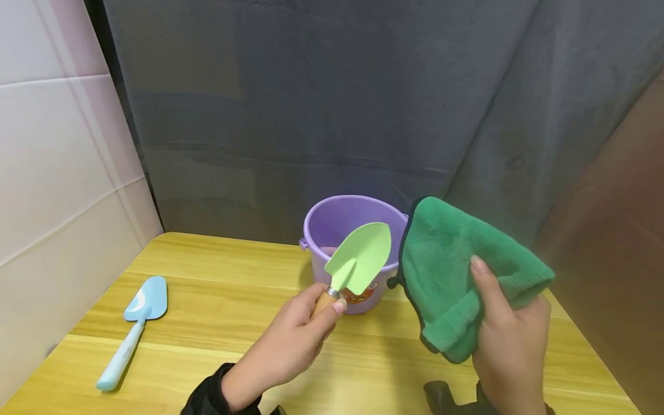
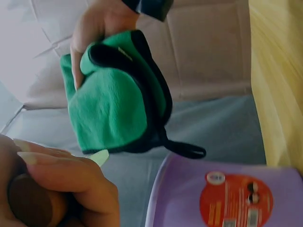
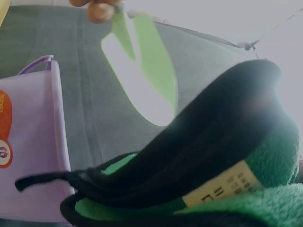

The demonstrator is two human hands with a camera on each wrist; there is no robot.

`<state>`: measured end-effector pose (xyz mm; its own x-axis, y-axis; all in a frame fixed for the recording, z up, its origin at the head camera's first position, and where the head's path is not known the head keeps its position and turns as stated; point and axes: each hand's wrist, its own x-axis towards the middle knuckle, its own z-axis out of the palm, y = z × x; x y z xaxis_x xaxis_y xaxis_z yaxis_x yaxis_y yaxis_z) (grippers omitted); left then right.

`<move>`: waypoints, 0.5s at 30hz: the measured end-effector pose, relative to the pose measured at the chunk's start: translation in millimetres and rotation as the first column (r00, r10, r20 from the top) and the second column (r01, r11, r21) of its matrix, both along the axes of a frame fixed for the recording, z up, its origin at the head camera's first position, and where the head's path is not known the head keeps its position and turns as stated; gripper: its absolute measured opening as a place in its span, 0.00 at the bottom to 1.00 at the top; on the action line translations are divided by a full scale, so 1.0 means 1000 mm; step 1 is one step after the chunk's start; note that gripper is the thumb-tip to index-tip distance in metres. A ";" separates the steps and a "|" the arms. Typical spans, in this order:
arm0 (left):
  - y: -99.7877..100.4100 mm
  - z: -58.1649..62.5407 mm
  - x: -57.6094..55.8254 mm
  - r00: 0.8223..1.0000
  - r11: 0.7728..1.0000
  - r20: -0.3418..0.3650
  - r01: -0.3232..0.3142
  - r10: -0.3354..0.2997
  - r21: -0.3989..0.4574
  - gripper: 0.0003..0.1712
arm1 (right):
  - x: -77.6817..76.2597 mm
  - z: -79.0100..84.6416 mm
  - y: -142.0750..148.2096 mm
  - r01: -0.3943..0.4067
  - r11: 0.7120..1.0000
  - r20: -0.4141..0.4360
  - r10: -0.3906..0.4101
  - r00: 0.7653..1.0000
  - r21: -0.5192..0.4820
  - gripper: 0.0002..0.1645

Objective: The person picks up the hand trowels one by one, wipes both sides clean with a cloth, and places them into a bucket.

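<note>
Green trowel in left hand, green cloth in right

Head view: the left hand [image 1: 290, 346] curls its fingers round the wooden handle of a green trowel [image 1: 363, 253], blade before a purple bucket [image 1: 319, 270]. The right hand [image 1: 510, 346] pinches a green cloth [image 1: 451, 271] near the blade.

Left wrist view: the cloth is folded over.

Right wrist view: the blade points toward the cloth; firm handle grip and flatter cloth should steady any contact.

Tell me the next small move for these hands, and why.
Probably the right hand should bring the green cloth against the light-green trowel blade, perhaps to wipe it: the left hand grips the wooden handle, leaving the blade exposed, and the head view shows a gap between blade and cloth.
</note>
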<state>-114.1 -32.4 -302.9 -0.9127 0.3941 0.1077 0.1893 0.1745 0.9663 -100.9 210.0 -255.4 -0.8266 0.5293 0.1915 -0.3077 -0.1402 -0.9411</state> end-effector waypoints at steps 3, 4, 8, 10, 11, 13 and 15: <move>0.011 0.000 0.000 0.999 1.000 -0.040 0.004 -0.005 -0.022 0.17 | -0.001 0.000 -0.002 0.029 0.999 0.008 -0.029 1.000 0.024 0.19; 0.014 -0.001 0.000 0.999 1.000 -0.043 0.009 -0.009 -0.021 0.16 | -0.001 0.000 -0.004 0.036 0.999 0.011 -0.037 0.999 0.038 0.18; 0.024 -0.003 0.001 0.998 0.999 -0.055 0.035 -0.035 -0.008 0.12 | 0.001 -0.001 -0.009 0.054 0.991 0.032 -0.058 0.998 0.121 0.17; 0.026 -0.004 0.001 0.998 0.999 -0.059 0.034 -0.034 -0.014 0.12 | 0.003 -0.001 -0.012 0.039 0.983 0.045 -0.047 0.998 0.178 0.16; 0.027 -0.005 0.001 0.998 0.999 -0.063 0.030 -0.031 -0.019 0.11 | 0.004 -0.001 -0.014 0.027 0.978 0.054 -0.039 0.998 0.206 0.17; 0.027 -0.005 0.001 0.998 0.999 -0.068 0.014 -0.017 -0.034 0.11 | 0.005 -0.001 -0.017 0.005 0.963 0.059 -0.022 0.998 0.269 0.17; 0.028 -0.005 0.000 0.998 0.999 -0.069 -0.003 -0.001 -0.052 0.11 | 0.005 -0.003 -0.021 0.000 0.930 0.048 -0.019 0.999 0.367 0.17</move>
<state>-113.8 -4.0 -307.9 -0.9042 0.4001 0.1496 0.2548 0.2240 0.9407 -95.5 189.0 -258.0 -0.8353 0.4381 0.3323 -0.2585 0.2204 -0.9405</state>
